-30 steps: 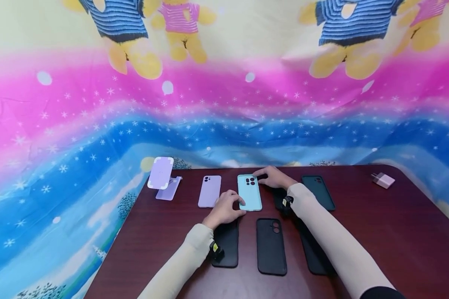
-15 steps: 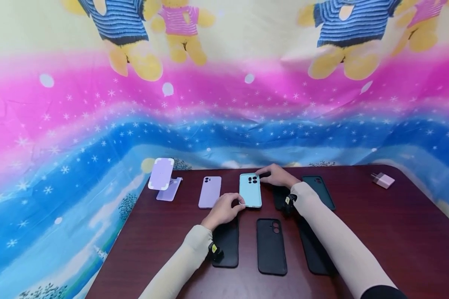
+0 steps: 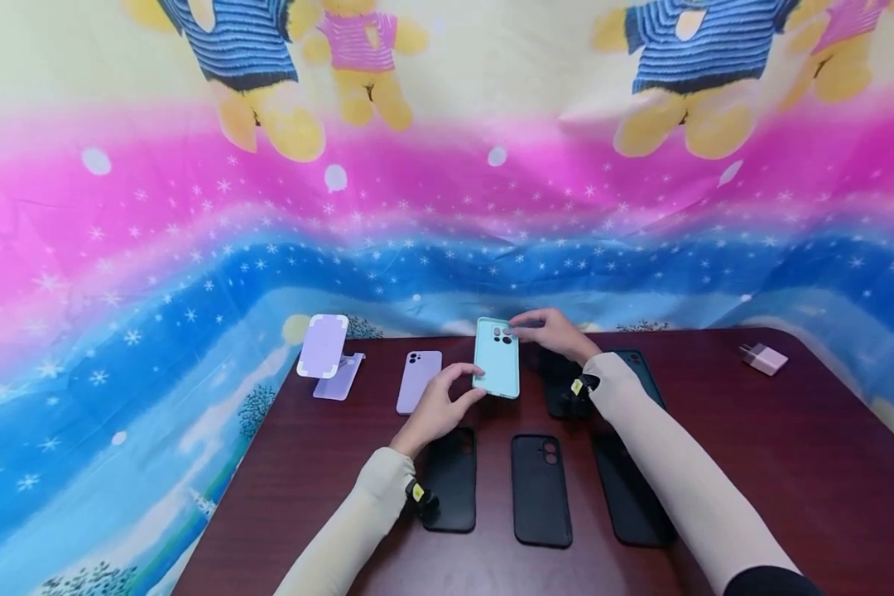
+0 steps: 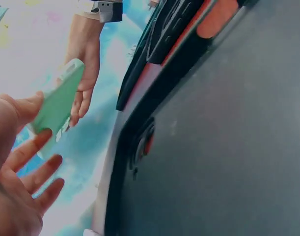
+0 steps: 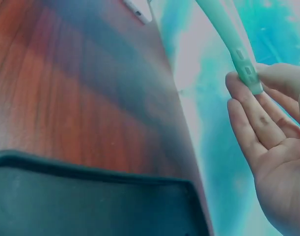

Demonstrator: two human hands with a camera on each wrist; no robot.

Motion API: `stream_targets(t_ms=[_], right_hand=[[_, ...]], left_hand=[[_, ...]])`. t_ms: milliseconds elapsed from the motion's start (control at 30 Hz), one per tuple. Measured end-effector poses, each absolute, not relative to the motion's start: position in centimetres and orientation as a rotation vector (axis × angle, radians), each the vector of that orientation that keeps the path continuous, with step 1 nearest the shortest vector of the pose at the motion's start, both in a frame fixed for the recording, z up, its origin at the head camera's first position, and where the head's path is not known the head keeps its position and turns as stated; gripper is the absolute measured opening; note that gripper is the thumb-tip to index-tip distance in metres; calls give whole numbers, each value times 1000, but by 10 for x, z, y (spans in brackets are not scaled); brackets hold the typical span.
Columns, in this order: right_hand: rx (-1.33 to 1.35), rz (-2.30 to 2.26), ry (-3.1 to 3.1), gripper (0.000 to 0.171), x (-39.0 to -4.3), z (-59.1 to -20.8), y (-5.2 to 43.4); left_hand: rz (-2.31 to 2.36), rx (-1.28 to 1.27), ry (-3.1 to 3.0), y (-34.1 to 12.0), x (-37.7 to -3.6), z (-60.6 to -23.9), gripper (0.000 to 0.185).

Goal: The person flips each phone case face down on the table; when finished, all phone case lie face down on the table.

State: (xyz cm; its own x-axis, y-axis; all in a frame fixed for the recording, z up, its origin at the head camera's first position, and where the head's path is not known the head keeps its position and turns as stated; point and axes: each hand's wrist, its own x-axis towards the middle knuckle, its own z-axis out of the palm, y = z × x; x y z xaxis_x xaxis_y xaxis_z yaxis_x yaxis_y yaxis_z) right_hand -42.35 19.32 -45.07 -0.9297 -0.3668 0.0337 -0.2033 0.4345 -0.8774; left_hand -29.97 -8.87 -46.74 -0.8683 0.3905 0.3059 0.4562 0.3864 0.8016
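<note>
Your hands: left hand (image 3: 434, 411) near, right hand (image 3: 555, 333) far, phone (image 3: 496, 358) between them, above the table (image 3: 752, 463).
Left of phone: case (image 3: 418, 381), then stand (image 3: 326, 354).
Near row: three cases (image 3: 540, 488).
Far right: charger (image 3: 764, 358).

— Which piece is in hand?

— The mint-green soft phone case (image 3: 496, 358), a slim rectangle with rounded corners and a dark camera cutout at its far end.

— How does it sit?

— Lifted clear of the dark red wooden table (image 3: 752, 463), back facing up, tilted, near end lower, above the table's far edge.
</note>
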Motion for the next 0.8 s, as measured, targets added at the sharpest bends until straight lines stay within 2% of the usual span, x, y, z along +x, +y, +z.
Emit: stream_targets(t_ms=[200,467,800], right_hand=[[-584,-1615,2469,33,-423,-438,193],[-721,-1736,2116,43,-426,-424,197],[-723,-1784,2042,48,-427,-416,200]], left_hand=[[-1562,-774,-2453,-89,-300,-461,25],[-1633,-763,-2380,-95,-298,-456,27],[-1620,-743,-2390,-101,-298,-449,49]])
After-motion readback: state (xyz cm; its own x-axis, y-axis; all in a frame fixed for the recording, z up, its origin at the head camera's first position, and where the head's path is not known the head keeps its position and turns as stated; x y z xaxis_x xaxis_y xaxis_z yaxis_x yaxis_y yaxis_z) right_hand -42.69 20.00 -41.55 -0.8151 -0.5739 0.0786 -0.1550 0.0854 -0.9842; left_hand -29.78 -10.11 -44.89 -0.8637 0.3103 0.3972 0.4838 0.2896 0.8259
